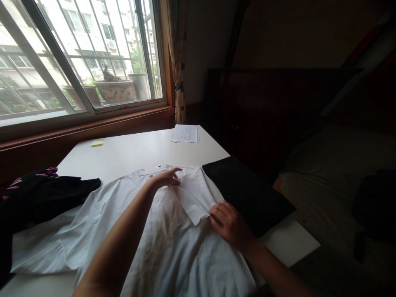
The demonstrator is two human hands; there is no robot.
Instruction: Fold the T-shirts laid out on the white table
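A white T-shirt (161, 231) lies spread on the white table, its collar at the far side and one sleeve stretched out to the left. The right sleeve is folded inward over the body of the shirt. My left hand (167, 177) rests near the right shoulder, below the collar, with thumb and fingers apart. At the hem of the folded sleeve, my right hand (227, 220) pinches the cloth between thumb and fingers.
A folded black garment (244, 194) lies at the table's right edge. Black clothing with pink lettering (62, 192) is heaped at the left. Papers (185, 134) and a yellow sticky note (97, 142) lie on the far part of the table (136, 148). Beyond is a barred window (93, 53).
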